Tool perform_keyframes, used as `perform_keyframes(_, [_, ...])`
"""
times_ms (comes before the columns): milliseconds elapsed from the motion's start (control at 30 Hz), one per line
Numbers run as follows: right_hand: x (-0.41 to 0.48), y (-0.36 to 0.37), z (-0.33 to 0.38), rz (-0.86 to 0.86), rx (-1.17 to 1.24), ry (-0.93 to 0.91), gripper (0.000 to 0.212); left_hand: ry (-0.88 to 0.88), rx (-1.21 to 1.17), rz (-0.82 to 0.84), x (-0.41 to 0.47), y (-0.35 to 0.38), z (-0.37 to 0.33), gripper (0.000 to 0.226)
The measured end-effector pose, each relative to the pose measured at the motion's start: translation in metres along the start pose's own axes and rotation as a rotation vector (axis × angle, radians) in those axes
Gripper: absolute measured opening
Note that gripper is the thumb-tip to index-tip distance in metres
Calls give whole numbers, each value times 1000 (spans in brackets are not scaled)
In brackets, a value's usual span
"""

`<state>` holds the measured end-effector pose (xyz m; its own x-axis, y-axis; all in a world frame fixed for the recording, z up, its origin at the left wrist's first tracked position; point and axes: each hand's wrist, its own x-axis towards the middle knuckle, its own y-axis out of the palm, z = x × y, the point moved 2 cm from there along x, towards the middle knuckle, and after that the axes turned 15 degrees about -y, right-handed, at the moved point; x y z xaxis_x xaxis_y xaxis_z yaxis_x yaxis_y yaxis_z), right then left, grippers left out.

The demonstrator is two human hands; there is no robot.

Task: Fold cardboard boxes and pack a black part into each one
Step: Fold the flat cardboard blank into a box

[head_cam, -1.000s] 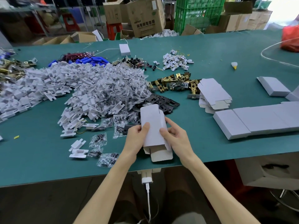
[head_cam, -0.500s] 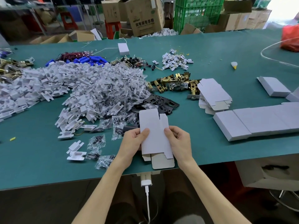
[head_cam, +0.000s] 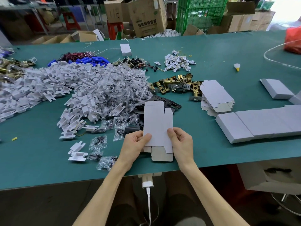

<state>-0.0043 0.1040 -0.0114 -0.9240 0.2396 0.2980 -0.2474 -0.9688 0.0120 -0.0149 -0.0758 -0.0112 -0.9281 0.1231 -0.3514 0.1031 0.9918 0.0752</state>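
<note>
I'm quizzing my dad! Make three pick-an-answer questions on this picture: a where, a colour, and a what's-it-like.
1. Where is the stack of flat box blanks?
A. right of the brass latches
B. on the floor
C. on a chair

2. What colour is the table top?
A. red
B. teal green
C. yellow

3. The white carton in the left hand and right hand is:
A. flat
B. folded shut
C. torn in half

Answers:
1 A: it lies beside the latches.
2 B: teal shows between the piles.
3 A: its flaps stick out unfolded.
</note>
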Motion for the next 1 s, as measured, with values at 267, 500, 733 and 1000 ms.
perform_keyframes(267, [-1, -3, 1, 95, -37, 13, 19, 4, -185, -18, -4, -3, -2, 27])
perform_keyframes(500, [-4, 4, 8, 97, -46, -80, 41, 52, -180, -81, -2, -2, -1, 21])
perform_keyframes(733, [-3, 2, 10, 137, -42, -58, 39, 72, -193, -32, -2, 1, -7, 40])
perform_keyframes(1000, [-3, 5, 14, 172, 31, -72, 47, 88, -151, 5, -4, 1, -10, 51])
